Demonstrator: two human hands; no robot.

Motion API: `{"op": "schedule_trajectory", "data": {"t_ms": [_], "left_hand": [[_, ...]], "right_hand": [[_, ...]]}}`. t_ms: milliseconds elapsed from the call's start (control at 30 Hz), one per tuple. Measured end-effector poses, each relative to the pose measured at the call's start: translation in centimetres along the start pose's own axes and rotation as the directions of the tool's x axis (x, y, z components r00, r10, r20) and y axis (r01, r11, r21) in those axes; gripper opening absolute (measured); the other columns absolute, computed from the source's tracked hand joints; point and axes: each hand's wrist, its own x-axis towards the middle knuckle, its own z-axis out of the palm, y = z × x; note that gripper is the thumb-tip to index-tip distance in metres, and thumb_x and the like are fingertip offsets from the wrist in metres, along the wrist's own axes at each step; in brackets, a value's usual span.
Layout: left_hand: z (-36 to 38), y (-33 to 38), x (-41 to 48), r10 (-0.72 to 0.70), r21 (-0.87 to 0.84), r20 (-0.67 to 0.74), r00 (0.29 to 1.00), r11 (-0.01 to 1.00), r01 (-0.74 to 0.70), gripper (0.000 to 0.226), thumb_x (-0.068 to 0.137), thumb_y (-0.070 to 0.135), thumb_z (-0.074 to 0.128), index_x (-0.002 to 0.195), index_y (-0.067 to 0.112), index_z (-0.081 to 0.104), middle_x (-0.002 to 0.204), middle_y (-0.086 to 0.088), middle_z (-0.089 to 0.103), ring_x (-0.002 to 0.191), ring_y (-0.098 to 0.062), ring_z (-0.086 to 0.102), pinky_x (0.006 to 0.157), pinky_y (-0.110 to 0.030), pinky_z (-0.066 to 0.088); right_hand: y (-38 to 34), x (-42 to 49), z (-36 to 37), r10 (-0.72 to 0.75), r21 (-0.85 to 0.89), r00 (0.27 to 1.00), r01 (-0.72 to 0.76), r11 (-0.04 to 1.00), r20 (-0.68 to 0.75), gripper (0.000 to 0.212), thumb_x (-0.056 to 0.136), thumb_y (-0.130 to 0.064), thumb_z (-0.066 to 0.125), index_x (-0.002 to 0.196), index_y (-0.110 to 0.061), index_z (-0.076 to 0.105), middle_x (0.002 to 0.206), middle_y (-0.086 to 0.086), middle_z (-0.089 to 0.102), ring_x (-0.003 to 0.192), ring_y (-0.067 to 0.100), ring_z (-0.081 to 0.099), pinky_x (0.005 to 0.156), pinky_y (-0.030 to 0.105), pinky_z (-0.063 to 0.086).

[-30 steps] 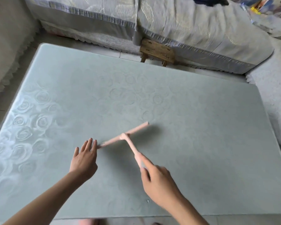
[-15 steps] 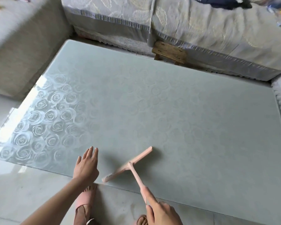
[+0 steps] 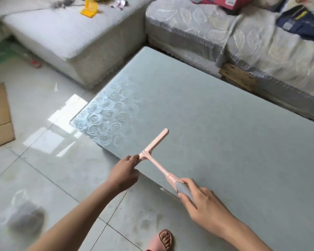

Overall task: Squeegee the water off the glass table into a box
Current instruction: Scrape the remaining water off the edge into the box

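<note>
A pink squeegee lies across the near-left edge of a glass table. The right hand grips its grey handle; the left hand pinches the blade's near end.

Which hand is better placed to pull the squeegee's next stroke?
The right hand: it grips the squeegee handle, over the table. The left hand only pinches the blade's end at the table's edge.

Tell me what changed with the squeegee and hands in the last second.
The squeegee was drawn from the middle of the table to its near edge. The left hand, open before, now pinches the blade's end. The right hand still grips the handle.
</note>
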Motion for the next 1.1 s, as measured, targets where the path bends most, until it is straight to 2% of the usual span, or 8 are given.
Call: {"op": "schedule_trajectory", "data": {"t_ms": [67, 167, 300, 433, 633, 867, 1000, 1100], "left_hand": [[-1.5, -1.8, -2.5, -0.072, -0.044, -0.055, 0.996, 0.997, 0.069, 0.055, 0.09, 0.033, 0.051, 0.141, 0.022, 0.037, 0.121, -0.007, 0.053, 0.116, -0.027, 0.049, 0.093, -0.033, 0.043], [-3.5, -5.7, -7.5, -0.189, -0.133, -0.179, 0.966, 0.977, 0.166, 0.048, 0.094, 0.048, 0.044, 0.136, 0.025, 0.043, 0.11, -0.007, 0.056, 0.109, -0.027, 0.053, 0.087, -0.033, 0.043], [-4.4, -9.3, -14.1, -0.312, -0.216, -0.254, 0.916, 0.941, 0.261, 0.04, 0.098, 0.047, 0.035, 0.129, 0.024, 0.045, 0.106, -0.008, 0.054, 0.102, -0.03, 0.054, 0.083, -0.036, 0.045], [-3.8, -14.4, -22.9, -0.443, -0.295, -0.289, 0.849, 0.885, 0.361, 0.038, 0.1, 0.042, 0.034, 0.131, 0.023, 0.043, 0.11, -0.011, 0.053, 0.105, -0.031, 0.053, 0.086, -0.036, 0.043], [-1.2, -19.1, -34.9, -0.61, -0.453, -0.261, 0.749, 0.762, 0.463, 0.035, 0.099, 0.039, 0.038, 0.13, 0.024, 0.043, 0.113, -0.008, 0.051, 0.107, -0.03, 0.052, 0.086, -0.038, 0.044], [5.8, -23.4, -49.4, -0.886, -0.651, -0.214, 0.411, 0.443, 0.617, 0.053, 0.098, 0.042, 0.039, 0.145, 0.02, 0.029, 0.136, -0.006, 0.043, 0.125, -0.026, 0.044, 0.099, -0.036, 0.04], [11.8, -21.4, -56.9, -0.985, -0.793, -0.07, 0.16, 0.152, 0.589, 0.057, 0.096, 0.047, 0.04, 0.146, 0.02, 0.03, 0.14, -0.005, 0.04, 0.128, -0.024, 0.042, 0.102, -0.037, 0.038], [15.8, -18.5, -60.3, -1.0, -0.831, -0.02, -0.007, 0.013, 0.557, 0.053, 0.096, 0.039, 0.045, 0.142, 0.016, 0.036, 0.137, -0.009, 0.044, 0.127, -0.026, 0.042, 0.101, -0.034, 0.037]], "right_hand": [[-2.4, -0.1, -0.1, -0.073, -0.05, 0.997, 0.075, 0.996, 0.031, 0.022, 0.097, -0.045, 0.036, 0.116, -0.036, 0.034, 0.095, -0.007, 0.062, 0.084, 0.02, 0.059, 0.072, 0.033, 0.043], [-7.0, -0.4, 1.1, -0.172, -0.158, 0.978, 0.189, 0.969, 0.117, 0.018, 0.097, -0.049, 0.032, 0.108, -0.035, 0.029, 0.095, -0.005, 0.062, 0.083, 0.022, 0.058, 0.069, 0.034, 0.042], [-11.8, -0.9, 3.7, -0.276, -0.248, 0.943, 0.316, 0.916, 0.184, 0.021, 0.098, -0.048, 0.03, 0.111, -0.032, 0.03, 0.104, -0.004, 0.062, 0.094, 0.023, 0.058, 0.066, 0.032, 0.032], [-18.8, -2.6, 7.5, -0.389, -0.31, 0.879, 0.464, 0.83, 0.275, 0.026, 0.098, -0.049, 0.029, 0.113, -0.029, 0.034, 0.105, -0.002, 0.063, 0.099, 0.025, 0.059, 0.071, 0.034, 0.037], [-27.4, -5.6, 14.2, -0.538, -0.29, 0.71, 0.689, 0.664, 0.455, 0.021, 0.099, -0.045, 0.029, 0.099, -0.024, 0.034, 0.09, -0.002, 0.061, 0.085, 0.027, 0.056, 0.068, 0.037, 0.04], [-34.9, -9.4, 23.2, -0.611, -0.232, 0.494, 0.858, 0.459, 0.618, 0.022, 0.097, -0.047, 0.035, 0.099, -0.025, 0.037, 0.077, -0.006, 0.053, 0.072, 0.024, 0.049, 0.062, 0.035, 0.038], [-37.0, -11.6, 27.9, -0.617, -0.122, 0.317, 0.933, 0.338, 0.721, 0.021, 0.097, -0.043, 0.042, 0.099, -0.022, 0.04, 0.066, -0.007, 0.046, 0.065, 0.025, 0.046, 0.057, 0.033, 0.034], [-37.3, -13.3, 30.4, -0.625, -0.047, 0.204, 0.965, 0.258, 0.754, 0.023, 0.096, -0.039, 0.046, 0.103, -0.018, 0.045, 0.064, -0.005, 0.046, 0.064, 0.028, 0.047, 0.057, 0.032, 0.034]]}}
